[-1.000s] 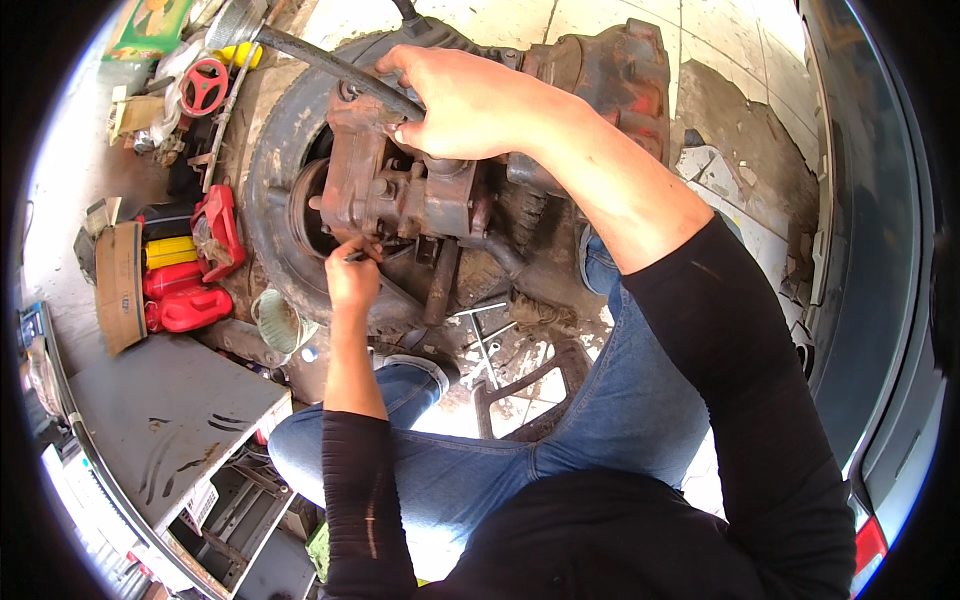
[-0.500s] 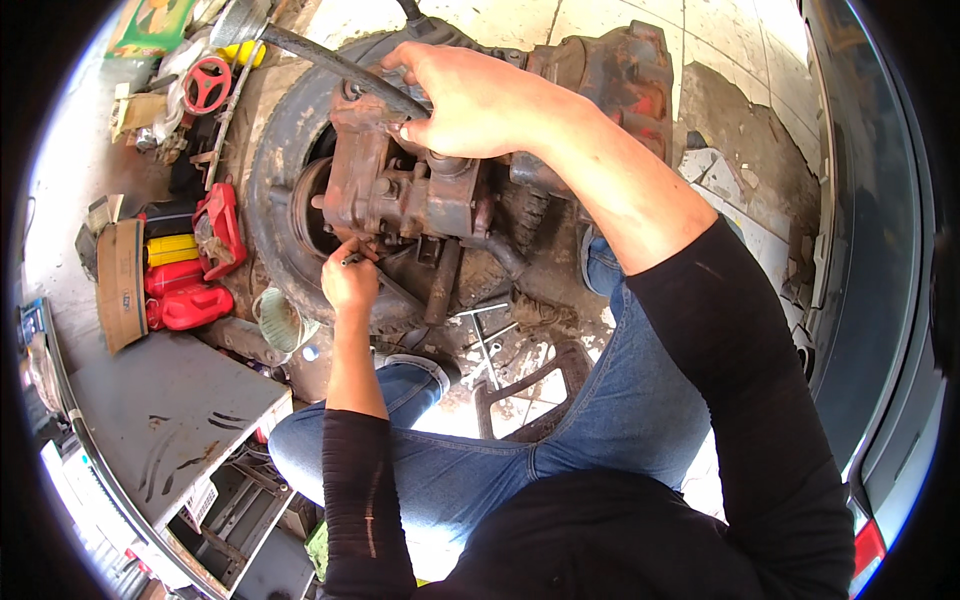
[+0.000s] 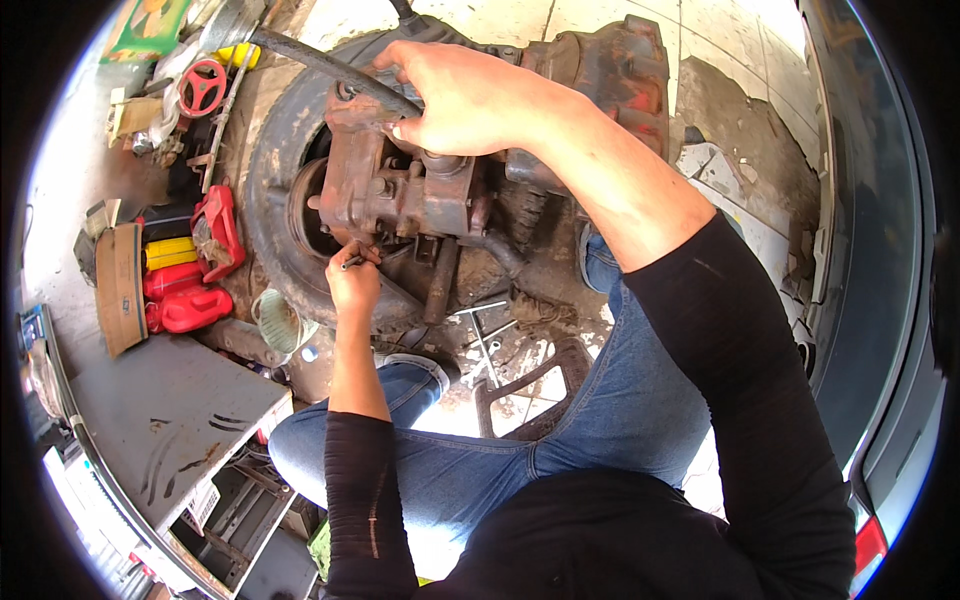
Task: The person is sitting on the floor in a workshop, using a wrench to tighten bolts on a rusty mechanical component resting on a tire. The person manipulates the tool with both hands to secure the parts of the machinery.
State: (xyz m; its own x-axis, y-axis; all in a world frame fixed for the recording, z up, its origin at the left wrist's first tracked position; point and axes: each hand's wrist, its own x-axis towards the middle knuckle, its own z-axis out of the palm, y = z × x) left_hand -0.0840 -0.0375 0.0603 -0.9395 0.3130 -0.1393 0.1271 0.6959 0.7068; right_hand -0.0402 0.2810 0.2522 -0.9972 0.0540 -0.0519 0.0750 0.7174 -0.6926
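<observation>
A rusty gearbox-like metal casing [image 3: 360, 180] lies over a large black tyre [image 3: 268, 190] in front of me. My right hand [image 3: 470, 95] reaches across its top, the fingers and thumb closed around a long dark bar [image 3: 325, 68] that slants up to the far left. Down at the casing's lower left edge, my left hand [image 3: 354, 285] pinches a short dark metal rod [image 3: 352, 262]. Its fingertips touch the casing or lie right against it; what they meet there is too small to make out.
A cross-shaped lug wrench [image 3: 482, 335] and a dark metal frame [image 3: 530, 390] lie on the floor between my legs. Red canisters [image 3: 195, 308], a cardboard piece [image 3: 120, 290] and a grey cabinet top [image 3: 150, 420] stand left. A dark vehicle side [image 3: 870, 250] borders the right.
The view has shifted very slightly. Both hands keep their grips and places, and the dark bar's far end sits a little farther left in the picture.
</observation>
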